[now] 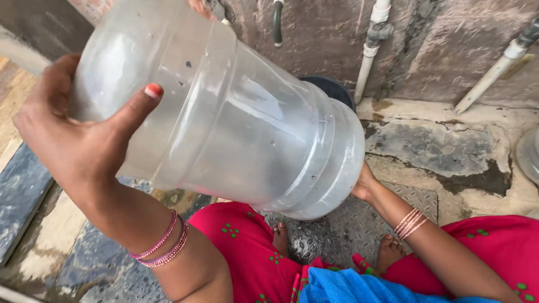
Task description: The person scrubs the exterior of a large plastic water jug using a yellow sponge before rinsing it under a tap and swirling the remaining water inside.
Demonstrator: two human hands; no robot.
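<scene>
A large clear plastic jar [236, 112] fills the middle of the head view, tipped on its side with its wide mouth end toward the lower right. My left hand [78, 134] grips its base end at the upper left, thumb pressed on the wall. My right hand [364, 185] is at the mouth end, mostly hidden behind the rim; only the wrist and part of the palm show. Both wrists wear bangles. Below the jar are my bare feet [281, 235] and red clothing with green dots.
A stained stone wall at the back carries white pipes [370, 50] and a dark hose end [277, 25]. A dark round object [337, 90] sits behind the jar. A metal tread plate [359, 219] lies on the wet floor. A grey round rim [529, 154] shows at the right edge.
</scene>
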